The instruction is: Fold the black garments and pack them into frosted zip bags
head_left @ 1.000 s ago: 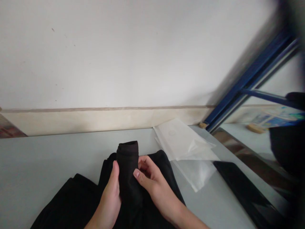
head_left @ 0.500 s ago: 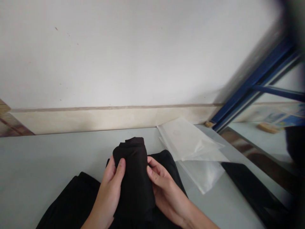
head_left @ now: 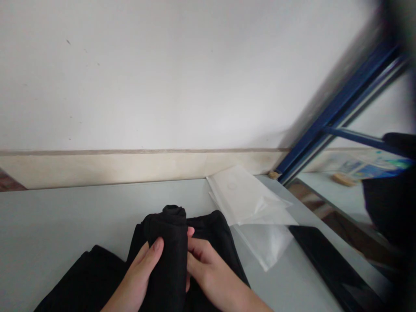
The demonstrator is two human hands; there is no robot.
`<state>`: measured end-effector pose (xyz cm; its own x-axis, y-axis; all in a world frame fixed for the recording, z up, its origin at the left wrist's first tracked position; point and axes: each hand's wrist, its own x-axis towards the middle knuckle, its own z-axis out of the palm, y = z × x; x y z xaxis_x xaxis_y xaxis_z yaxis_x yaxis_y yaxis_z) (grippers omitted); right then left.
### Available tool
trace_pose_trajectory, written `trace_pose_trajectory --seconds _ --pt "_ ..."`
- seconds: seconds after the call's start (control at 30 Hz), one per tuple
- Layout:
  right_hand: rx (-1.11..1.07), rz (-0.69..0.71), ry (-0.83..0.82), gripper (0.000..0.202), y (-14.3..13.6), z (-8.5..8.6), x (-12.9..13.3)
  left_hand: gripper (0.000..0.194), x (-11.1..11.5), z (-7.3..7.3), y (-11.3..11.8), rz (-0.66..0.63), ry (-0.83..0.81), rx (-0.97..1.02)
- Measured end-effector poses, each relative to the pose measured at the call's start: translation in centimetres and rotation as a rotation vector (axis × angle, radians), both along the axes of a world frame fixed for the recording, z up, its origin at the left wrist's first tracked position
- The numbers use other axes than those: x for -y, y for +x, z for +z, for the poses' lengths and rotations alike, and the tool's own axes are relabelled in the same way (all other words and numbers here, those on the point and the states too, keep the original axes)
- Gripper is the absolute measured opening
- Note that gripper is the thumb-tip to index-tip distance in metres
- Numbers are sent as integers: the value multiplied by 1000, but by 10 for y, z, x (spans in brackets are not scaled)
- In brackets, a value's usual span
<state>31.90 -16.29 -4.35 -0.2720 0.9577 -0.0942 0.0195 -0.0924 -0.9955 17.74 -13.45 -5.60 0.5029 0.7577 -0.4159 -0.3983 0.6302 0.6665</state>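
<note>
A rolled piece of black cloth (head_left: 170, 260) stands up between my two hands, its coiled end pointing away from me. My left hand (head_left: 139, 268) grips its left side, thumb laid on the front. On the right side my right hand (head_left: 208, 264) holds the roll, with fingers partly hidden behind it. More black cloth (head_left: 217, 234) lies on the table behind and right of the roll. Another dark fabric piece (head_left: 84, 273) spreads to the left. What kind of garment this is, I cannot tell.
Clear plastic bags (head_left: 250, 199) lie on the grey table (head_left: 65, 216) to the right. Beside them is a flat black object (head_left: 328, 260). A blue frame (head_left: 328, 115) leans against the white wall (head_left: 162, 78) at right, with a reflective pane inside it.
The cloth is now a tighter, narrower roll with a coiled end. My right hand has shifted left and its fingers reach behind the roll. The view has turned slightly to the right.
</note>
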Motion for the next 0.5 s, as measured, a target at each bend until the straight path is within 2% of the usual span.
trace_pose_trajectory --seconds 0.07,0.13,0.17,0.23,0.3,0.4,0.5 --pt "474 -161 299 37 16 5 -5 48 -1 5 -1 14 -91 -1" --pt "1036 -414 661 26 39 7 -14 46 -4 10 -2 26 -146 -49" --pt "1174 -502 728 21 51 5 -18 48 -5 11 -3 23 -142 -78" --pt "1299 -594 750 19 72 -3 -27 51 -8 12 -5 17 -116 -119" --pt "1368 -607 723 20 86 -12 -33 53 -10 11 -6 18 -118 -131" --pt "1473 -598 693 18 94 -20 -36 55 -9 11 -3 -20 -142 -124" --pt "1522 -614 666 18 99 -22 -37 49 -8 14 0 -45 -147 -108"
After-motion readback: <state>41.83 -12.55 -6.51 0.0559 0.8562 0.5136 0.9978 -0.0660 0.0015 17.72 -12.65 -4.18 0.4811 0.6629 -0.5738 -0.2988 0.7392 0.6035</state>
